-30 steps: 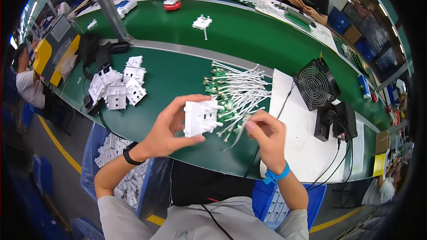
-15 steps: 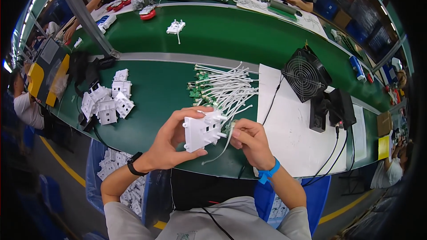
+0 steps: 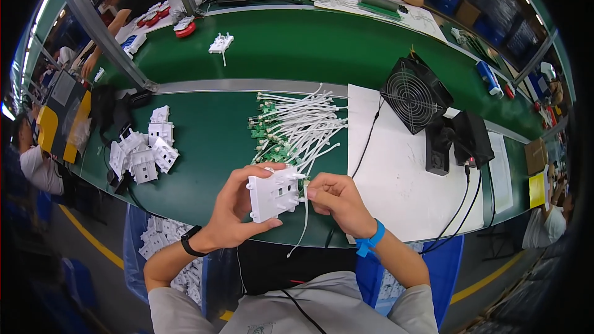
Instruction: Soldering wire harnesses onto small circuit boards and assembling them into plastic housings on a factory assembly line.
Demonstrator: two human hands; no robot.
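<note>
My left hand (image 3: 232, 210) grips a white plastic housing (image 3: 272, 196) by its left side, thumb below and fingers above, with its pegged face turned to the right. At the housing's right edge, my right hand (image 3: 337, 203) pinches a small green circuit board (image 3: 304, 183). A white cable (image 3: 303, 226) hangs down from that board in a curve. The fingers partly hide the board, and I cannot tell whether it touches the housing. Just beyond my hands lies a heap of white cables (image 3: 303, 125) with green boards (image 3: 263, 127) at their left ends.
Several white housings (image 3: 143, 156) are piled on the left of the green table. A black fan (image 3: 416, 96) and a black power unit (image 3: 473, 139) stand on white sheeting (image 3: 383, 179) at right. Bins of housings (image 3: 158, 235) sit below. Co-workers sit across the green belt (image 3: 272, 40).
My right hand with the board has moved slightly left and closer to the housing. The housing has turned a little in my left hand. The whole view has shifted slightly.
</note>
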